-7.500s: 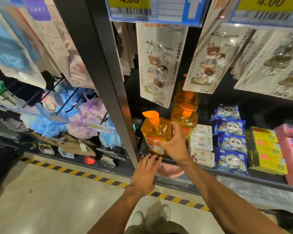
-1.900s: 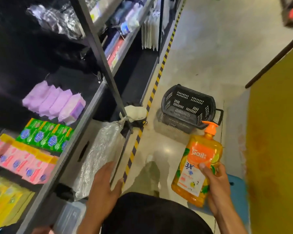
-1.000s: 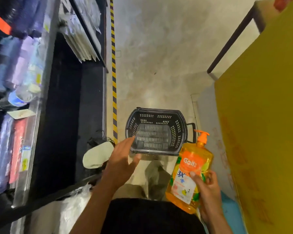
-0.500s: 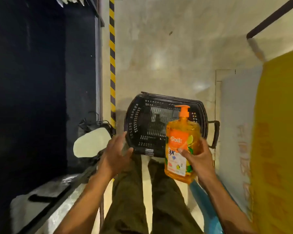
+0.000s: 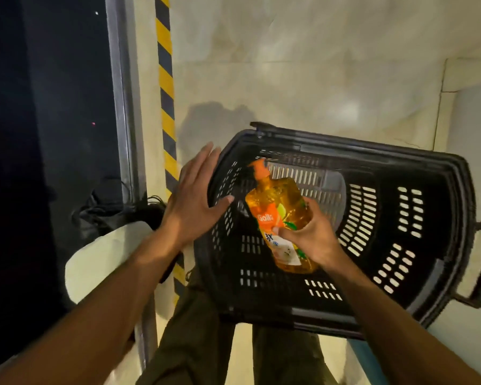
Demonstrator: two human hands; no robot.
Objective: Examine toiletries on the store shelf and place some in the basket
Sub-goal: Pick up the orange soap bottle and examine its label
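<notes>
Soap bottle (image 5: 275, 204) is tilting over the basket (image 5: 345, 147), pump toward eleven o'clock; right hand (image 5: 311, 237) is gripping it, left hand (image 5: 192, 201) is hovering spread-fingered at nine o'clock.

Glossy beige floor (image 5: 303, 65), yellow-black hazard stripe (image 5: 165, 79), dark shelving (image 5: 53, 107).

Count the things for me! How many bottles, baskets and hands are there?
Orange pump bottle: 1
Black basket: 1
Hands: 2, the left hand and the right hand
Total: 4
</notes>
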